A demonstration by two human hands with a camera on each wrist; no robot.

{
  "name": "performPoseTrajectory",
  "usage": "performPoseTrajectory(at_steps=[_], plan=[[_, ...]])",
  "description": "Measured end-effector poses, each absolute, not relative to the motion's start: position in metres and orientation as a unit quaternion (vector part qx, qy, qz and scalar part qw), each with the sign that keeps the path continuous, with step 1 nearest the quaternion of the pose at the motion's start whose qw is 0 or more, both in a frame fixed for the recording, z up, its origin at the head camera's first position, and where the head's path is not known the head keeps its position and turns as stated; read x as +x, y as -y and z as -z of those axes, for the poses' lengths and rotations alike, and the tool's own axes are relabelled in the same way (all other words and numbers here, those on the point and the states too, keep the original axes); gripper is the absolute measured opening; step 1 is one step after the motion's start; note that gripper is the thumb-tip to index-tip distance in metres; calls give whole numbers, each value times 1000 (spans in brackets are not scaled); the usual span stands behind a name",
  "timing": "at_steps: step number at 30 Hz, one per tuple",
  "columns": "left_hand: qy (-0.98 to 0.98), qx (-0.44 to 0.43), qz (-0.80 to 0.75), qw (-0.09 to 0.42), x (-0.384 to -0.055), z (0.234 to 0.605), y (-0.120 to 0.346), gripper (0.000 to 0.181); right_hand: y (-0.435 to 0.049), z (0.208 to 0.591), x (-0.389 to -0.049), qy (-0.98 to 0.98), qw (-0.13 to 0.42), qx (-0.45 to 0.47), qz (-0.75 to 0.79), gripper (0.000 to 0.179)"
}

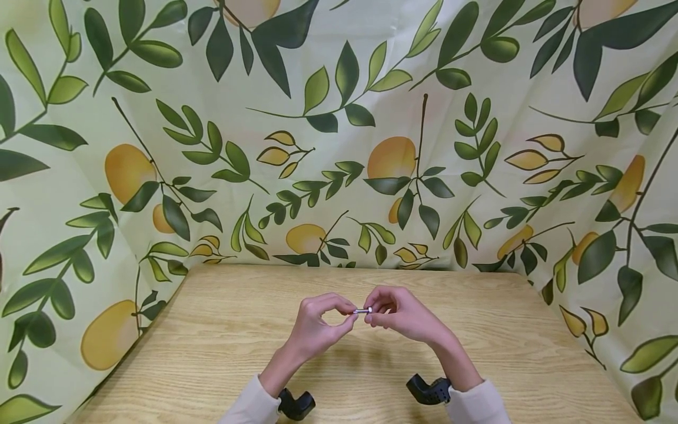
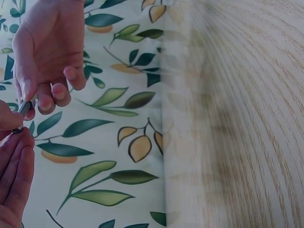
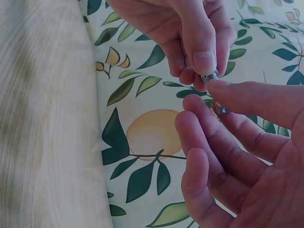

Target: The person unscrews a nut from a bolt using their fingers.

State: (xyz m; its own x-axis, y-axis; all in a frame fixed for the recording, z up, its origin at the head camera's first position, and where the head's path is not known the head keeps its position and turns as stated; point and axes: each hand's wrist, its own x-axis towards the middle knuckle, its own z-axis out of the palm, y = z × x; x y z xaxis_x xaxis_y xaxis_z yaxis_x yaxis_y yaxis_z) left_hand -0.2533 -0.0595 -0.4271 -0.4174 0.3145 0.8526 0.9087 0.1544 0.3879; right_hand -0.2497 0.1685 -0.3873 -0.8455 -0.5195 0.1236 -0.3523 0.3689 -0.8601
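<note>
A small silver bolt (image 1: 362, 311) lies roughly level between the two hands above the table. My left hand (image 1: 320, 327) pinches its left end between thumb and forefinger, and my right hand (image 1: 405, 315) holds the wider head end at its fingertips. In the right wrist view, ridged metal (image 3: 210, 77) shows at the left thumb tip, and the bolt's head (image 3: 221, 109) sits among the right fingers. The left wrist view has the bolt's shank (image 2: 24, 109) spanning both hands. Whether a separate nut sits at the left fingertips is too small to tell.
Below the hands spreads a light wood-grain table (image 1: 238, 330). A cloth printed with leaves and fruit (image 1: 339, 141) hangs behind it and along both sides. Black wrist mounts (image 1: 296, 405) sit at the cuffs of the pale sleeves (image 1: 254, 403).
</note>
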Motion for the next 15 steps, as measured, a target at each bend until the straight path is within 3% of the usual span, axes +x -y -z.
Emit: performPoseTrajectory(at_steps=[7,15], plan=[[694,-442,477,309,-253,428,60,18,-170,386,-249,-826,75,-270,489,27],[694,-440,476,313,-254,428,59,20,-170,386,-250,-832,84,-266,480,15]])
